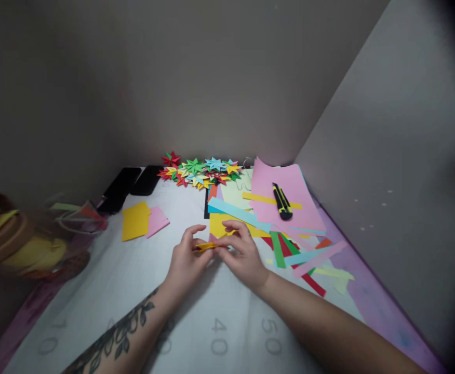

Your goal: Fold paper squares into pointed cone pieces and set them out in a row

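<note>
Between my two hands is a small folded piece of yellow paper (204, 247), seen nearly edge-on. My left hand (187, 255) pinches its left part between thumb and fingers. From the other side, my right hand (240, 250) closes thumb and fingertips on its right end. Some of the folded paper is hidden behind the fingers. Just beyond the hands lies a flat yellow sheet (220, 224). To the left rest a stack of yellow paper squares (135, 222) and a pink paper square (158, 222).
Several multicoloured folded paper stars (194, 166) are heaped against the wall. A yellow-black utility knife (282, 201) lies on pink sheets (264, 176), near scattered paper strips (295, 257). Two black phones (120, 184) (146, 180) sit back left; a blurred yellow-brown object (28, 244) stands left.
</note>
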The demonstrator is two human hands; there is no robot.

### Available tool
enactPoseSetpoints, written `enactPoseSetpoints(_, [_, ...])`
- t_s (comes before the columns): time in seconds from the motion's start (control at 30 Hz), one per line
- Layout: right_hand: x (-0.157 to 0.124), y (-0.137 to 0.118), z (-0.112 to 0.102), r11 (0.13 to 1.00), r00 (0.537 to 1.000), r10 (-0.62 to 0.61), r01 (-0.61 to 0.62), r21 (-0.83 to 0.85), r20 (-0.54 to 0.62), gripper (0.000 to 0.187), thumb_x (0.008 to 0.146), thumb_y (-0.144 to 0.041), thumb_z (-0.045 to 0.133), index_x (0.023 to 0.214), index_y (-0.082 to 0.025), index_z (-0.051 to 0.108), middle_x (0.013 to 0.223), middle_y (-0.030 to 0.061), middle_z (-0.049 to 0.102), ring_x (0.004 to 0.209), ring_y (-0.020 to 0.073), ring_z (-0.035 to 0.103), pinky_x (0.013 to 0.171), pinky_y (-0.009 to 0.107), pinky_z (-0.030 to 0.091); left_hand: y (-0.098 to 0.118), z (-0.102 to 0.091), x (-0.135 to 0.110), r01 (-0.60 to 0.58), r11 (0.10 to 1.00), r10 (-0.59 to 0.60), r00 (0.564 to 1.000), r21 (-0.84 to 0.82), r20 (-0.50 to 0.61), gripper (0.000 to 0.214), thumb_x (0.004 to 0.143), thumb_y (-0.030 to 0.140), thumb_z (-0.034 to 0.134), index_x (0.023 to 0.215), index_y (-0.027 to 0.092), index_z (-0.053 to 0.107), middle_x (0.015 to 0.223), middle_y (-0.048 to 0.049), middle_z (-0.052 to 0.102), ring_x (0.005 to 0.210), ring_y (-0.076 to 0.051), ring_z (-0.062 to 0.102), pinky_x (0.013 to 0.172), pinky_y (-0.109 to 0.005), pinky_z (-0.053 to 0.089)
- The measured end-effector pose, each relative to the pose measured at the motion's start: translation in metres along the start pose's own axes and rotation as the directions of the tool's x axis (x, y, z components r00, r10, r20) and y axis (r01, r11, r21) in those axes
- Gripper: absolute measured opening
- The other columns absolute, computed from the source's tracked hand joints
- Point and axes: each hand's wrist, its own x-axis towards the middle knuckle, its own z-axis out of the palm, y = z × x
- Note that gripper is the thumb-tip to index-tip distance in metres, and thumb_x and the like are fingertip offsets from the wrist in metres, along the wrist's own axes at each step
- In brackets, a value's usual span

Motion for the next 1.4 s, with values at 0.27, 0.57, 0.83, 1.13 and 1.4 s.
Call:
enactPoseSetpoints(0.27, [-0.002,0.0,0.0,0.996,0.994,-0.05,0.056,-0.064,0.095,0.011,0.079,-0.012,0.06,0.082,-0.022,0.062,0.115,0.0085,0.049,0.104,0.0234,0.052,0.085,0.041,0.048,-0.003,0.0,0.001,0.017,1.0,-0.017,1.0,-0.024,0.003,0.046,0.071,0.018,0.065,0.113,0.023,0.047,0.076,0.0018,0.069,0.074,-0.016,0.068,0.07,-0.026,0.052])
enactPoseSetpoints(0.57, [-0.001,0.0,-0.002,0.986,0.984,-0.099,0.118,-0.122,0.149,0.012,0.082,-0.01,0.054,0.086,-0.022,0.055,0.11,0.0107,0.053,0.11,0.0248,0.05,0.091,0.045,0.045,-0.015,-0.006,-0.002,-0.22,0.944,0.204,0.975,0.248,0.089,0.038,0.081,0.021,0.058,0.117,0.025,0.047,0.091,-0.0021,0.07,0.083,-0.017,0.068,0.073,-0.028,0.052])
enactPoseSetpoints(0.83, [0.001,-0.002,-0.001,0.999,0.987,-0.033,0.033,0.006,0.157,0.018,0.084,-0.007,0.045,0.087,-0.023,0.052,0.097,0.0067,0.057,0.095,0.0198,0.056,0.083,0.037,0.049,-0.017,-0.01,0.006,-0.561,0.75,0.51,0.828,0.349,0.234,0.026,0.083,0.012,0.051,0.102,0.025,0.062,0.109,-0.0065,0.064,0.095,-0.017,0.063,0.08,-0.029,0.052])
enactPoseSetpoints(1.13, [0.0,0.001,0.001,0.998,0.985,-0.045,0.051,-0.03,0.166,0.016,0.086,-0.008,0.045,0.087,-0.023,0.052,0.097,0.0075,0.056,0.097,0.0197,0.056,0.085,0.037,0.049,-0.013,-0.01,0.006,-0.545,0.747,0.497,0.838,0.38,0.225,0.028,0.084,0.011,0.049,0.102,0.024,0.065,0.11,-0.0063,0.063,0.097,-0.018,0.063,0.084,-0.029,0.052])
enactPoseSetpoints(1.4, [0.0,0.0,0.001,0.998,0.986,-0.052,0.057,-0.029,0.156,0.015,0.086,-0.01,0.045,0.087,-0.023,0.053,0.097,0.0079,0.057,0.097,0.0204,0.056,0.085,0.038,0.05,-0.017,-0.011,0.007,-0.516,0.76,0.485,0.855,0.395,0.185,0.024,0.082,0.011,0.05,0.1,0.023,0.062,0.116,-0.0083,0.062,0.102,-0.019,0.062,0.082,-0.031,0.054])
